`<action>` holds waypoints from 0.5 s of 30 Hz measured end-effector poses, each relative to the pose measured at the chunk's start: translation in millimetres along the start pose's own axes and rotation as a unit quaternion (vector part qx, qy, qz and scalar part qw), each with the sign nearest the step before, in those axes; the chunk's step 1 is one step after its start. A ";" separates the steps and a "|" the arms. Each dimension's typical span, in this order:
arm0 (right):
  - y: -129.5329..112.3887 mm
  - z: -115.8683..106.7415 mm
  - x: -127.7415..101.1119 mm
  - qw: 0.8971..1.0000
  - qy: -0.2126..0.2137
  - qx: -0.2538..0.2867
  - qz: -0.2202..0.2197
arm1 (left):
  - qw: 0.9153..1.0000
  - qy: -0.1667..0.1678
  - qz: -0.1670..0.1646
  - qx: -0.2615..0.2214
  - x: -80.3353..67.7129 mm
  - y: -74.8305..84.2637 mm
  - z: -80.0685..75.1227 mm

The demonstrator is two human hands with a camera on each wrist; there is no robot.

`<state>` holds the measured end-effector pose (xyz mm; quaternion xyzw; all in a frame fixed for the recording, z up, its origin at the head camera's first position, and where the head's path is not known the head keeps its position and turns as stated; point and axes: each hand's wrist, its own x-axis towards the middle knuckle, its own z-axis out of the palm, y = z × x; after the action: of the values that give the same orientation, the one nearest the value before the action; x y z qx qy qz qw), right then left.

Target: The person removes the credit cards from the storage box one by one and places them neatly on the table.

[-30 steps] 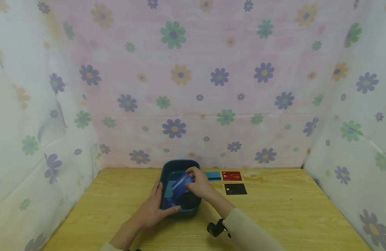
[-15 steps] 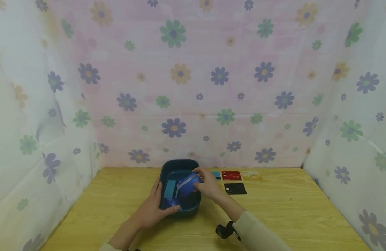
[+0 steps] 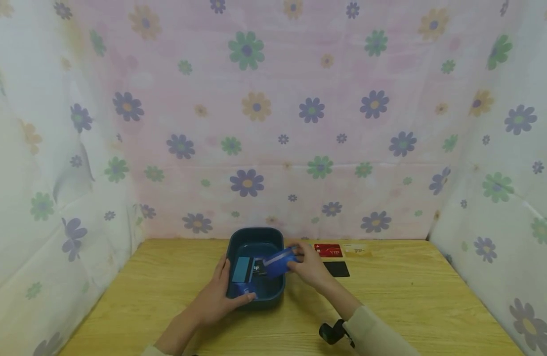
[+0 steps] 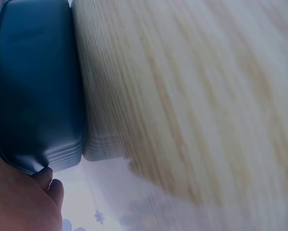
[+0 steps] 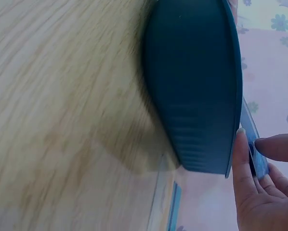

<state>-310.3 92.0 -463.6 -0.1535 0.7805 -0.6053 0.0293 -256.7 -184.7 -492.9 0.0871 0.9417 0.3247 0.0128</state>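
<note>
A dark teal tub (image 3: 255,237) stands on the wooden table (image 3: 166,296). My left hand (image 3: 222,291) grips its near left rim, thumb over the edge beside a blue card (image 3: 245,289) lying inside. My right hand (image 3: 309,267) pinches another blue card (image 3: 279,261), lifted over the tub's right rim. A light blue card (image 3: 241,269) and a black card (image 3: 257,267) lie in the tub. The tub's outer wall (image 4: 33,91) fills the left wrist view. In the right wrist view my fingers (image 5: 274,147) pinch the blue card (image 5: 254,139) above the tub (image 5: 192,86).
To the right of the tub, a red card (image 3: 328,250), a pale gold card (image 3: 357,249) and a black card (image 3: 337,269) lie flat on the table. Flowered cloth (image 3: 273,123) walls in the back and both sides. A black wrist camera mount (image 3: 331,332) shows on my right sleeve.
My right hand has carried the blue card from inside the tub rightward, out over its right rim. The left hand has kept its hold on the tub.
</note>
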 end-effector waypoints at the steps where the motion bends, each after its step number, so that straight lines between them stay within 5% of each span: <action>1: 1.0 -1.5 -0.6 1.000 0.000 0.003 0.001 | 1.000 0.000 0.000 0.000 0.1 0.1 0.1; 15: 4.6 -19.6 -13.1 1.000 0.009 -0.005 0.007 | 1.000 -0.003 -0.007 0.001 1.0 0.6 0.2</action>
<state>-303.3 115.0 -464.7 -0.1428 0.7850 -0.6022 0.0256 -257.5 -183.9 -492.7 0.0814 0.9427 0.3231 0.0176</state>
